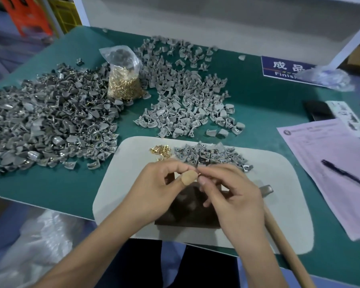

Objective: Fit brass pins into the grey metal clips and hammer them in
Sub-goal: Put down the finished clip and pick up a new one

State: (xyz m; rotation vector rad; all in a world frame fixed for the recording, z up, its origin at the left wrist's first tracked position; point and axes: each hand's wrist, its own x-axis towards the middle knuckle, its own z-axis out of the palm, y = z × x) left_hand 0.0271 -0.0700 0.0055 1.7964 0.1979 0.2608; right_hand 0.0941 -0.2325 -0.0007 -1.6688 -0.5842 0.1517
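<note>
Clips: your grey metal clips [50, 121] lie in a big heap at the far left of the green table [268, 104]; a second spread of clips [185, 96] sits at the far middle.
Table: the green table carries a blue sign [279, 68] at the far right and a pink paper sheet [330, 167] with a pen [345, 173] on the right.
Mat: your pale work mat [133, 183] lies near you, with a small batch of clips [210, 154] along its far edge.
Hammer: its wooden handle [285, 246] runs along the right of the mat, the head [266, 190] just behind your right hand.
Block: a dark block [187, 213] rests on the mat under your hands.
Bag: a clear bag of brass pins [124, 80] stands between the two far heaps.
Loose pins: a few brass pins [160, 150] lie on the mat's far edge, left of the small batch.
Left hand: your left hand [154, 190] has fingers curled, thumb and forefinger pinching something small above the block; you cannot tell exactly what it is.
Right hand: your right hand [231, 196] meets it fingertip to fingertip, pinching a small brass-coloured piece.
</note>
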